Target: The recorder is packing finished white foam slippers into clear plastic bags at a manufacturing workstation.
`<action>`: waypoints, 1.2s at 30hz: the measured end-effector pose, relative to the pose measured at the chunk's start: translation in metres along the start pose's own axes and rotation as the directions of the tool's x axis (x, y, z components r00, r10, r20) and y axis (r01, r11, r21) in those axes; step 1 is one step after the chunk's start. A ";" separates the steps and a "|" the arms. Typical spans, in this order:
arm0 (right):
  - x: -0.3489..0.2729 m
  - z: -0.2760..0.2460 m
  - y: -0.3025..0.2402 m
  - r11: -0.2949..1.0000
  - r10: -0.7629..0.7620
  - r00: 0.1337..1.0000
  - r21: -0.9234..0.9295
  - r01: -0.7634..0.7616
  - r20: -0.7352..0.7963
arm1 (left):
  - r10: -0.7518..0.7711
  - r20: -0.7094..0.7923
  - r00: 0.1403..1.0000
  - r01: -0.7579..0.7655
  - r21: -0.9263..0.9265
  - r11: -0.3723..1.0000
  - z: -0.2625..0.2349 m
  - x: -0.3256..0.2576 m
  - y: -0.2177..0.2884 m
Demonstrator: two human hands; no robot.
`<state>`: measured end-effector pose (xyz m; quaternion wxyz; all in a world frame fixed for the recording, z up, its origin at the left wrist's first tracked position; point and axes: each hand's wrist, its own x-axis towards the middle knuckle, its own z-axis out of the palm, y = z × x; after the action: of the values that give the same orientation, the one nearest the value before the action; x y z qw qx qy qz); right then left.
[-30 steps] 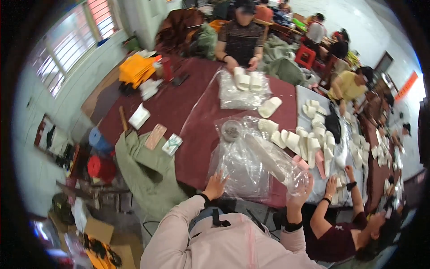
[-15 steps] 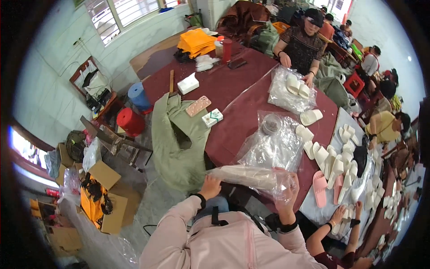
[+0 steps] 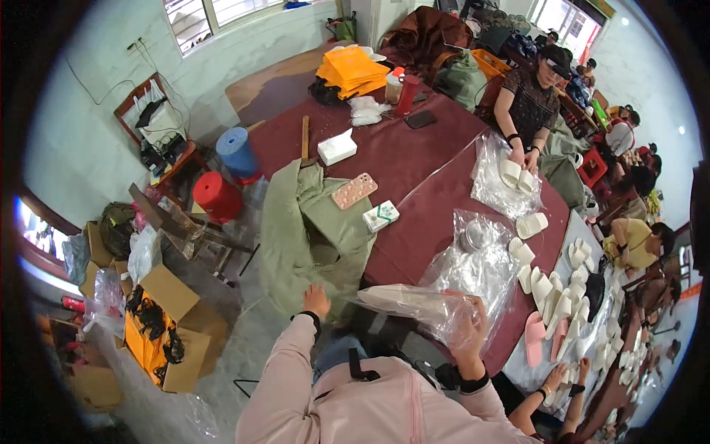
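My right hand (image 3: 470, 340) is closed on one end of a clear plastic bag (image 3: 444, 305). Inside the bag lies a pale, long shape, probably a slipper (image 3: 396, 296). The bag's other end reaches leftward over the table's near edge. Apart from it, my left hand (image 3: 316, 302) holds nothing, its fingers stretched out beside the green cloth (image 3: 285, 255). Just beyond the held bag, a stack of clear plastic bags (image 3: 444, 259) lies on the dark red table (image 3: 414, 177), with a round clear container (image 3: 473, 237) on top.
White slippers (image 3: 551, 296) and pink slippers (image 3: 534, 339) cover the right side. Across the table a person (image 3: 529, 103) handles slippers on a bag; another person's hands (image 3: 551, 377) work at lower right. Phone (image 3: 354, 191), small box (image 3: 381, 216), tissue pack (image 3: 337, 147), carton (image 3: 188, 325) at left.
My left hand has come off the bag and moved left. My right hand keeps hold of its end. The whole view has shifted slightly.
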<state>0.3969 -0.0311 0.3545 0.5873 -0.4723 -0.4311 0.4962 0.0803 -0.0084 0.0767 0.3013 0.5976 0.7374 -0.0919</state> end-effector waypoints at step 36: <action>0.081 0.175 0.074 0.835 0.269 0.941 0.437 -0.334 0.205 | 0.136 0.807 0.575 -0.545 0.254 0.799 -0.035 0.041 -0.057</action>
<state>0.2239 0.0757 0.3169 0.5668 -0.3450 -0.2582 0.7022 0.0105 0.0277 0.0693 0.4345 0.6927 0.3616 -0.4479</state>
